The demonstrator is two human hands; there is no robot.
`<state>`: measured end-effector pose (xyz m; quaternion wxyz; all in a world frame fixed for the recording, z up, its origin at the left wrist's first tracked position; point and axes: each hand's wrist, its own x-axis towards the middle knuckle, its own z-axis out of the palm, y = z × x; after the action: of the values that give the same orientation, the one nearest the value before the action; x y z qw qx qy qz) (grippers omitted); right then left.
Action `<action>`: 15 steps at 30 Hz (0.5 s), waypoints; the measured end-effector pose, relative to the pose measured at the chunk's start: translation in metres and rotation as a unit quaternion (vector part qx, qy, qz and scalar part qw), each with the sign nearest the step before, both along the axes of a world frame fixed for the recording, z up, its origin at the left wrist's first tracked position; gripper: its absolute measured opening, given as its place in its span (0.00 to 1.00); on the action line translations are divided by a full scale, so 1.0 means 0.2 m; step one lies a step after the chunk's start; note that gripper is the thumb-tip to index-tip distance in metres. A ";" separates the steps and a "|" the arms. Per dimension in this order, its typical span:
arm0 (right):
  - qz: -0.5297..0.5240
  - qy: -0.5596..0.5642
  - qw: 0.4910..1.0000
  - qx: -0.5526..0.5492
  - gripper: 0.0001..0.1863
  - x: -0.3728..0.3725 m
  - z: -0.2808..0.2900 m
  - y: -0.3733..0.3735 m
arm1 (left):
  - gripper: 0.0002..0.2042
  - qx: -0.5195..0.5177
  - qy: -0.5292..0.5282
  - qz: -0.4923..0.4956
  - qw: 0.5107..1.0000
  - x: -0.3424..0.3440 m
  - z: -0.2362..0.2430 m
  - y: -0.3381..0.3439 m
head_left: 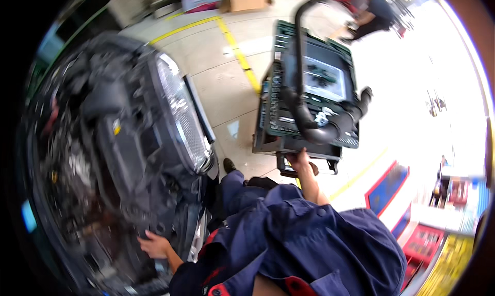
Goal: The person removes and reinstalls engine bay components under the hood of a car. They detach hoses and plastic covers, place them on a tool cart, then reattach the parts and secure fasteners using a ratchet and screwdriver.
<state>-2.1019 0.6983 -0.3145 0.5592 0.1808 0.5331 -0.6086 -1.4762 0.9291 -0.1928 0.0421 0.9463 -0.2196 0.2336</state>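
My left hand (pixel 154 245) reaches over the front of an open engine bay (pixel 116 151). Its fingers are apart, and nothing shows in them. On the other side, my right hand (pixel 300 161) is closed at the near edge of a dark tool cart (pixel 294 145); part of its grip is hidden. A green socket-set case (pixel 277 79) lies on the cart, with sockets in rows and a tray of small parts (pixel 325 115). Across the case rests a bent black pipe (pixel 299 53), with a thicker curved section at the near end (pixel 335 131).
The car's headlight (pixel 180 107) faces the cart, with tiled floor (pixel 209 84) and a yellow line (pixel 237 51) between. Boxes (pixel 247 1) stand at the back. Another person (pixel 376 14) crouches at the far right. A red-and-blue panel (pixel 389 187) and red trays (pixel 423 242) are near right.
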 end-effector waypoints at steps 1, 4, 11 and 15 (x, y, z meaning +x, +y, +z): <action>0.027 0.079 0.991 0.104 0.29 0.01 0.06 -0.06 | 0.31 0.031 -0.005 0.020 0.999 -0.04 -0.03 0.00; 0.146 0.213 0.954 0.149 0.29 -0.05 -0.02 -0.13 | 0.32 0.046 0.034 0.046 0.997 -0.12 0.04 -0.09; 0.468 0.484 0.735 0.086 0.27 0.42 0.09 0.46 | 0.30 0.059 0.062 -0.023 0.996 0.55 0.40 0.10; 0.453 0.334 0.817 0.122 0.26 0.62 0.36 0.67 | 0.29 0.038 0.099 0.020 0.994 0.62 0.41 0.40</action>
<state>-1.9785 0.8320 -0.2422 0.5329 -0.2292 0.7786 -0.2394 -1.3530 1.0089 -0.1110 0.0234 0.9698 -0.2042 0.1313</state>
